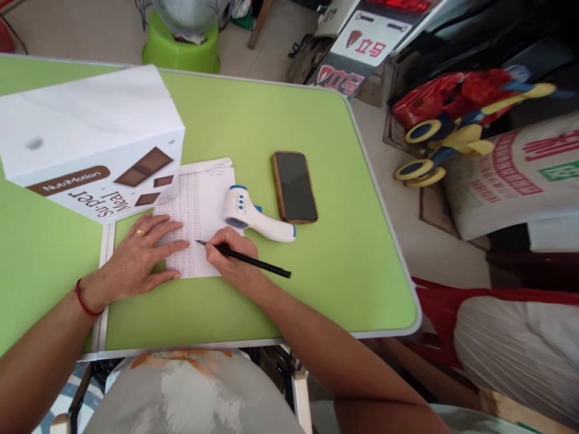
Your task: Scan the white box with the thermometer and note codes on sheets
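Observation:
My right hand (234,256) is closed around a black pen (262,263), its tip at the sheet's surface. Rows of small handwriting fill the left part of the white paper (212,211); its right part is mostly blank. Flat across the paper's left edge lies my left hand (147,253), fingers spread, with a ring and a red bracelet. A white and blue infrared thermometer (260,220) rests on its side over the paper's right edge, just beyond my right hand. Right of it lies a smartphone (295,187) in a brown case, screen dark.
A white NutriMotion box (90,138) stands on the green table (362,271), partly over the paper. Behind the table, a fan (190,15) sits on a green stool (181,54). Yellow-and-blue wheeled object (452,144), white sack (520,175) and a seated person (515,337) are on the right.

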Demonstrator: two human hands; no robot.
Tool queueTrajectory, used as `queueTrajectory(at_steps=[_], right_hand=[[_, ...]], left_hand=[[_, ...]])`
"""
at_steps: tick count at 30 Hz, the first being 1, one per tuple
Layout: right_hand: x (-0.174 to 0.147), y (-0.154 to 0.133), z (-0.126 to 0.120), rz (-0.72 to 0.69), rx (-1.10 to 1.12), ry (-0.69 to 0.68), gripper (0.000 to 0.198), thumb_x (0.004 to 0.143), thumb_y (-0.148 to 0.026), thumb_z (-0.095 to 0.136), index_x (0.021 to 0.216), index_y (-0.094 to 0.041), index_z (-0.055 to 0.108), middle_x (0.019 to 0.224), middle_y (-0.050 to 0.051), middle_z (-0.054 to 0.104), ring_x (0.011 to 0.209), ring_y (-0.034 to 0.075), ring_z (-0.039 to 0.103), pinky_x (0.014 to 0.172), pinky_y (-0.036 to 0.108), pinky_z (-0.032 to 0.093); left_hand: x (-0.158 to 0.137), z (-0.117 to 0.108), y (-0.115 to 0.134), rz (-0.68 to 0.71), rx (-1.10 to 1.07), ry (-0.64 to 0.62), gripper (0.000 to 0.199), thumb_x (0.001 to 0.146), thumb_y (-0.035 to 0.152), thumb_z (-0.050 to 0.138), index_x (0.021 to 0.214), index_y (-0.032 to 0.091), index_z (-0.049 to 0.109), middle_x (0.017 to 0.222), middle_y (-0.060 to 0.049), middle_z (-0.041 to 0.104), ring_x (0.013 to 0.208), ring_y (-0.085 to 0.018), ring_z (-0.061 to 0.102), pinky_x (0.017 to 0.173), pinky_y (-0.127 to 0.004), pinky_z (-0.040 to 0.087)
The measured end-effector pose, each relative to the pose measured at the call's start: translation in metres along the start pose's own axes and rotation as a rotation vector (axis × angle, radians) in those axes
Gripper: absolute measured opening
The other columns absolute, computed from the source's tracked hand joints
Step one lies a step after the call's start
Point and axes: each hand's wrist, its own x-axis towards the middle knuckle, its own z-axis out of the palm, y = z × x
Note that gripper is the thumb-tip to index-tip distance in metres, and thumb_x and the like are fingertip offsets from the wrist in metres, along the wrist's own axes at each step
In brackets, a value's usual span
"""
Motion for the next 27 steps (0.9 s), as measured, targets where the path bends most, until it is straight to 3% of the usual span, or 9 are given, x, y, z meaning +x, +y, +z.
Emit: queueTrajectory(at_steps=[27], right_hand=[[0.0003, -0.0003, -0.0005, 0.016, -0.012, 0.024, 0.015, 0.072, -0.023, 0.051, 0.059, -0.023, 0.043, 0.051, -0.006, 0.045, 0.046, 0.009, 0.041, 0.048, 0.023, 0.035]], left_hand=[[0.0001, -0.0005, 0.0006, -0.006, -0.014, 0.003, 0.040, 0.095, 0.044, 0.060, 0.128, 0.021, 0.063, 0.142, -0.014, 0.053, 0.136, -0.036, 0.040, 0.113, -0.062, 0.033]])
